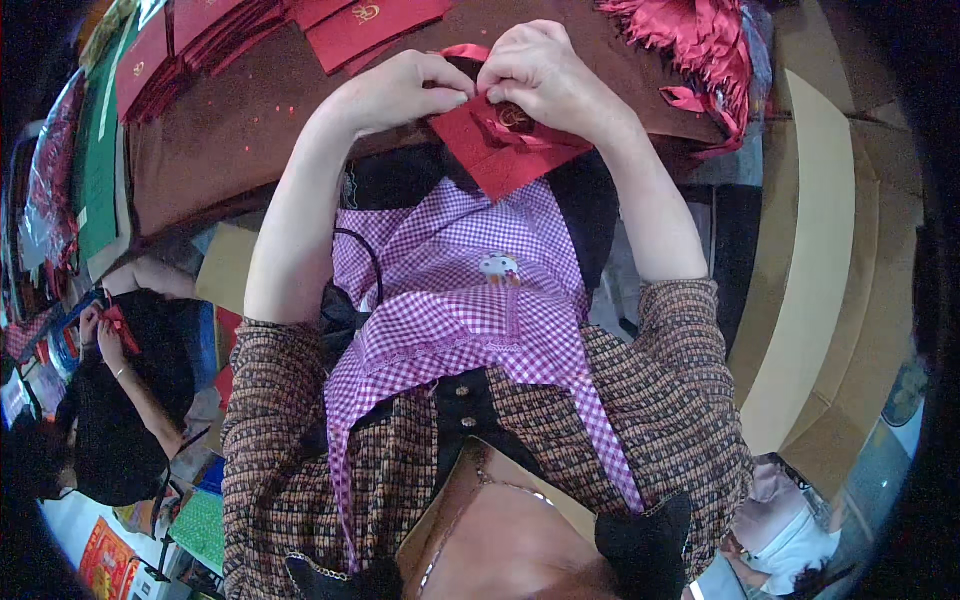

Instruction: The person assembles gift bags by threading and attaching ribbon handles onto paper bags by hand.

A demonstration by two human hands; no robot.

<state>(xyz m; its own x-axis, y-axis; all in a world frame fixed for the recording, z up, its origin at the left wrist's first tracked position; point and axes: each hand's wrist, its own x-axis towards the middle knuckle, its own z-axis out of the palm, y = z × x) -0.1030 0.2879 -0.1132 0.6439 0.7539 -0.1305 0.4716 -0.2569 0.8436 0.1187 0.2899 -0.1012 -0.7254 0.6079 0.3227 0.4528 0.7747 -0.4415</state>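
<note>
Between my two hands is a red paper envelope [505,162] with a gold emblem, tilted so that one corner points down over my lap. A red ribbon [466,50] loops above it and runs across its front. Thumb and fingers of my left hand [415,88] are pinched together at the envelope's upper left edge, apparently on the ribbon. My right hand [545,82] is closed at the upper edge, its curled fingers gripping the ribbon near the emblem. The fingertips hide the exact spot where the ribbon is held.
Stacks of red envelopes [375,28] lie on the brown-covered table [235,160]. At the far right hangs a bundle of red ribbons [685,45]. Brown cardboard [810,260] stands to my right. On the left, a co-worker [130,390] handles a red item.
</note>
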